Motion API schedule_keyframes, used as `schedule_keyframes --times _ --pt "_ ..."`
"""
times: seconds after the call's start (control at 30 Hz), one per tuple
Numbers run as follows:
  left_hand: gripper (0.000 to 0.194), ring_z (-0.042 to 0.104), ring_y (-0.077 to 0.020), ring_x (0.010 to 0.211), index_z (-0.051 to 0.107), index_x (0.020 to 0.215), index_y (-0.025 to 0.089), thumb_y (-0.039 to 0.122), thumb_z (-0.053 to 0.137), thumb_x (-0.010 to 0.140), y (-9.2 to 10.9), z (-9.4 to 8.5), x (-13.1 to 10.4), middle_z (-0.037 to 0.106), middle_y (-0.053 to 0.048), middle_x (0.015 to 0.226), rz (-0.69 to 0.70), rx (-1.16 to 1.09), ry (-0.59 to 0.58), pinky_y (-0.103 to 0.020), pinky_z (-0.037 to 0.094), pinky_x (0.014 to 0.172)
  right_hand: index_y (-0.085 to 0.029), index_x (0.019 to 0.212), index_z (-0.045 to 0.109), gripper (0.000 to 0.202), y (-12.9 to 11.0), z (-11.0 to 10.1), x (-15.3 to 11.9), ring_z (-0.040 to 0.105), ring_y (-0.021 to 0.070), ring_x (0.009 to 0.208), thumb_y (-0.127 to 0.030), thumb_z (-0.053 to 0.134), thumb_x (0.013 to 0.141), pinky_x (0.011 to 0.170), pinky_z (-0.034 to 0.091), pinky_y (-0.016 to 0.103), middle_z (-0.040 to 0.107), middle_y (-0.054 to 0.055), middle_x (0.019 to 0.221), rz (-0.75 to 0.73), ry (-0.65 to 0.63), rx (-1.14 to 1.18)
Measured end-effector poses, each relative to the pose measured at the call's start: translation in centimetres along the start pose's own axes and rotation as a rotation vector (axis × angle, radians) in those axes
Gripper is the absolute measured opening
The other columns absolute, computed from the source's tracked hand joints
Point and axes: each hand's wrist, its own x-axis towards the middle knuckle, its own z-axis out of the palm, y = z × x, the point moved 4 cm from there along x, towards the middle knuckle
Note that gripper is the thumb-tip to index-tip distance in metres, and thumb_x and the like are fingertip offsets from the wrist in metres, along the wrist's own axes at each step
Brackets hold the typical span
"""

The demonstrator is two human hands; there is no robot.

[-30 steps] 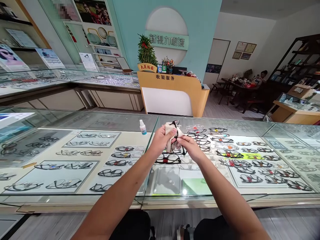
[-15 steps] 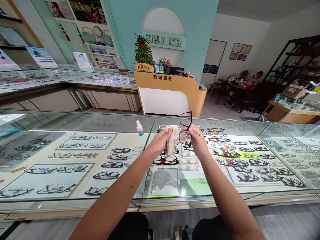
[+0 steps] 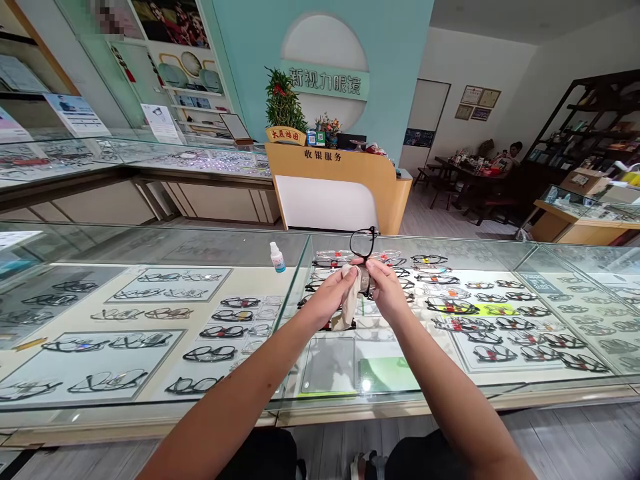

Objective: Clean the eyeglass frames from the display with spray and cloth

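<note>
A pair of black-framed eyeglasses (image 3: 363,244) is held on end above the glass counter, one lens over the other. My right hand (image 3: 386,287) is closed on the middle of the frame near the bridge. My left hand (image 3: 336,293) pinches a pale cleaning cloth (image 3: 352,303), which is pressed against the lower lens and hangs down below the fingers. That lower lens is partly hidden by the cloth and fingers. To the left, a small white spray bottle (image 3: 277,257) with blue liquid stands upright on the glass top.
The glass display counter (image 3: 320,395) spans the front, with rows of eyeglasses (image 3: 503,325) inside it. Beyond stands a wooden cashier desk (image 3: 340,167) with a potted plant (image 3: 286,100). A person (image 3: 509,160) sits at a dark table at the back right.
My left hand has brought the cloth rightward onto the lower lens. My right hand and the eyeglasses have shifted slightly left, and both hands are now close together.
</note>
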Motion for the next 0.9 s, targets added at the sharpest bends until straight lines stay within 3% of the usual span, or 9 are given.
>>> schedule_keyframes --times 0.1,0.3,0.43,0.6,0.9 --pt "0.054 0.07 -0.018 0.09 0.07 0.104 0.024 0.066 0.088 0.076 0.5 0.4 -0.3 0.075 -0.001 0.09 0.072 -0.002 0.062 -0.025 0.052 0.079 -0.025 0.096 0.083 0.036 0.1 -0.1 0.2 0.069 0.0257 0.099 -0.059 0.079 0.086 0.092 0.054 0.037 0.079 0.006 0.102 -0.028 0.037 0.015" --pt "0.063 0.067 -0.0148 0.082 0.066 0.103 0.021 0.066 0.093 0.067 0.6 -0.2 -0.7 0.072 0.0 0.092 0.105 0.045 0.287 -0.024 0.05 0.073 -0.026 0.093 0.082 0.026 -0.1 0.0 0.0 0.067 0.0235 0.098 -0.051 0.078 0.09 0.096 0.051 0.036 0.079 0.004 0.104 -0.078 0.055 0.037" --pt "0.062 0.059 -0.0119 0.068 0.069 0.093 0.017 0.07 0.091 0.068 0.9 0.1 -0.7 0.067 0.001 0.078 0.107 0.087 0.211 -0.023 0.043 0.062 -0.025 0.098 0.083 0.031 -0.3 0.2 -0.2 0.069 0.0247 0.099 -0.055 0.076 0.091 0.089 0.053 0.035 0.078 0.006 0.107 -0.048 0.03 0.021" --pt "0.058 0.052 -0.0099 0.056 0.074 0.1 0.018 0.071 0.085 0.076 0.8 0.5 -0.8 0.065 0.002 0.071 0.064 0.039 0.088 -0.023 0.038 0.053 -0.026 0.1 0.084 0.036 -0.2 0.2 -0.4 0.067 0.0244 0.099 -0.059 0.077 0.089 0.085 0.052 0.034 0.075 0.005 0.101 -0.054 0.059 -0.027" --pt "0.056 0.064 -0.0126 0.07 0.072 0.101 0.018 0.054 0.098 0.067 0.5 0.5 -0.2 0.07 0.001 0.079 0.004 -0.127 0.009 -0.023 0.05 0.067 -0.027 0.094 0.084 0.035 1.0 0.2 -0.1 0.06 0.0229 0.096 -0.061 0.08 0.086 0.085 0.05 0.033 0.067 0.005 0.102 -0.063 0.055 -0.053"
